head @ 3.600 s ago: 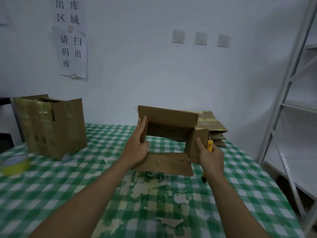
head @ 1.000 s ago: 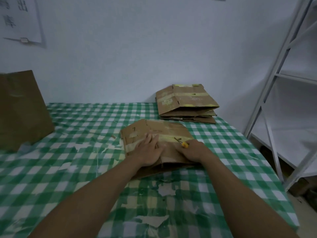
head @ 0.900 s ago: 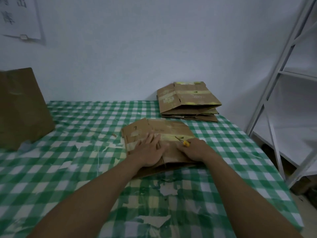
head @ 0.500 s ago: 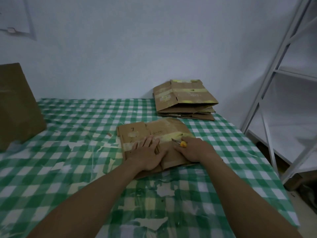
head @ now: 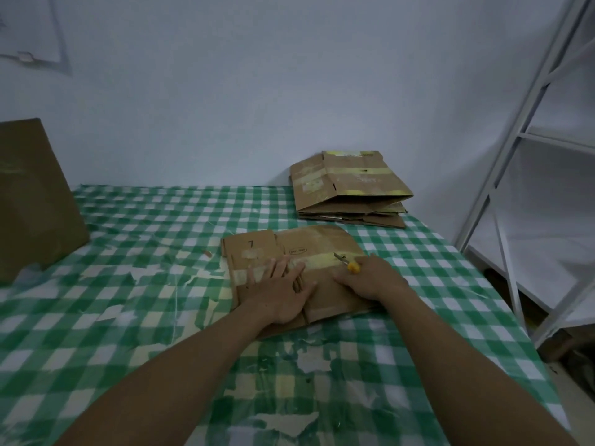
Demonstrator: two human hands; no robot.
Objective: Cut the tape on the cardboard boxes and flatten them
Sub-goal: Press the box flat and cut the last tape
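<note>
While the left hand [head: 280, 292] pressed flat, fingers spread, on the flattened box [head: 322, 244] at the middle of the checked tabletop [head: 128, 284], the right hand [head: 372, 280] rested beside it on the same box, gripping a yellow knife [head: 348, 264]; a stack of flat boxes [head: 351, 188] lay behind

A green-and-white checked cloth [head: 145, 214], worn to pale patches, covers the surface, a white metal shelving rack [head: 494, 175] stands right, and a paper sheet [head: 25, 27] hangs on the wall [head: 289, 75].
</note>
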